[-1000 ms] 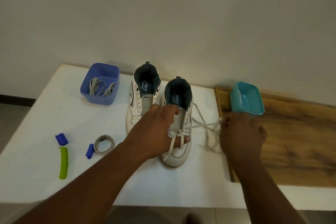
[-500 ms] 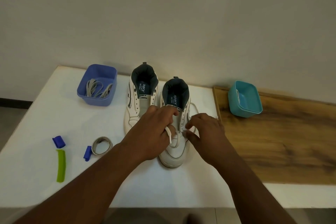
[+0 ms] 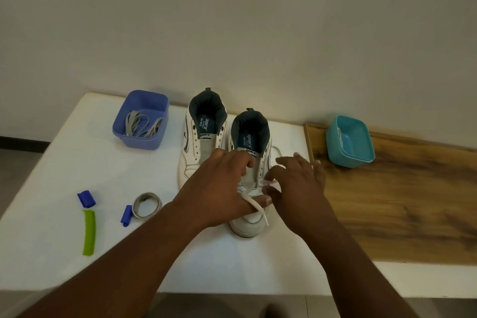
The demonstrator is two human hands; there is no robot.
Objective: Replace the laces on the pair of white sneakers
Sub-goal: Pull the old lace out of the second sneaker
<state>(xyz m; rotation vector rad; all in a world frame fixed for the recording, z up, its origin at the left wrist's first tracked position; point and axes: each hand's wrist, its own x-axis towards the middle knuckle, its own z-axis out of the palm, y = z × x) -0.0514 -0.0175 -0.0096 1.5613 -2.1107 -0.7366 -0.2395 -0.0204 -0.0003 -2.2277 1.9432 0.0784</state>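
Seen from the head camera, a person bends over a white table (image 3: 64,162) where a pair of white sneakers stands side by side, heels toward the wall. The left hand (image 3: 222,188) lies across the forefoot of the right-hand sneaker (image 3: 251,142), fingers curled over its tongue, with the white lace (image 3: 254,205) running across the thumb and its loose end trailing down over the toe cap. The right hand (image 3: 296,186) hovers at the shoe's outer side, thumb and forefinger pinching a bit of the same lace near the lower eyelets while the other fingers spread wide. A loop of lace shows beyond that hand, beside the shoe. The left-hand sneaker (image 3: 204,137) stands unlaced, just beside its mate.

Farther left, a blue-violet tub (image 3: 140,121) holds grey laces (image 3: 143,125). Near the table's front lie a coiled grey lace (image 3: 147,205) with a blue clip (image 3: 126,215) at its side, another blue clip (image 3: 86,199) and a green strip (image 3: 89,232). On the wooden board (image 3: 400,209) to the right sits a teal tub (image 3: 349,141) with something pale inside, too small to identify.
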